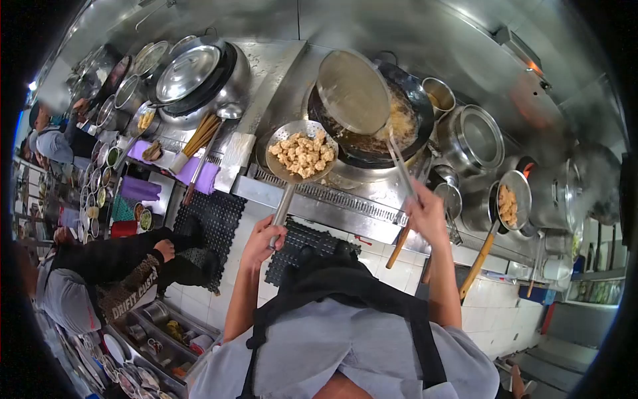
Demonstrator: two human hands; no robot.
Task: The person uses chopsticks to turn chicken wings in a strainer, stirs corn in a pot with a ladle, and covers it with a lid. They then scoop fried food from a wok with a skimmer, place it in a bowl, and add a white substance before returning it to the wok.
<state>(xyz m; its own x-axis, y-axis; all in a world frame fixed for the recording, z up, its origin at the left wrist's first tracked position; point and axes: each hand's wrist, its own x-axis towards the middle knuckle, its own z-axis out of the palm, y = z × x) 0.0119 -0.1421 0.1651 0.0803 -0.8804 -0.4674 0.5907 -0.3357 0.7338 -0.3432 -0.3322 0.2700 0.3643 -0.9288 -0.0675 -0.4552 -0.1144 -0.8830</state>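
My left hand (266, 241) is wrapped round the metal handle of a perforated skimmer (284, 130), which is heaped with golden fried pieces (302, 155). The skimmer is in front of a dark wok (420, 96) of bubbling oil (403, 117), to its left. Over the wok's left side, a round fine-mesh strainer (353, 92) is tilted up and hides part of the oil. Its handle runs down into my right hand (425, 211), whose closed fingers are slightly blurred.
Right of the wok stand steel pots (470, 136) and another strainer (515, 199) with fried pieces. A covered pot (193, 73), a bamboo brush (199, 136) and a ladle (230, 111) are on the left. One person (100, 279) stands at left, another (56, 143) farther back. Black mats (211, 229) cover some floor.
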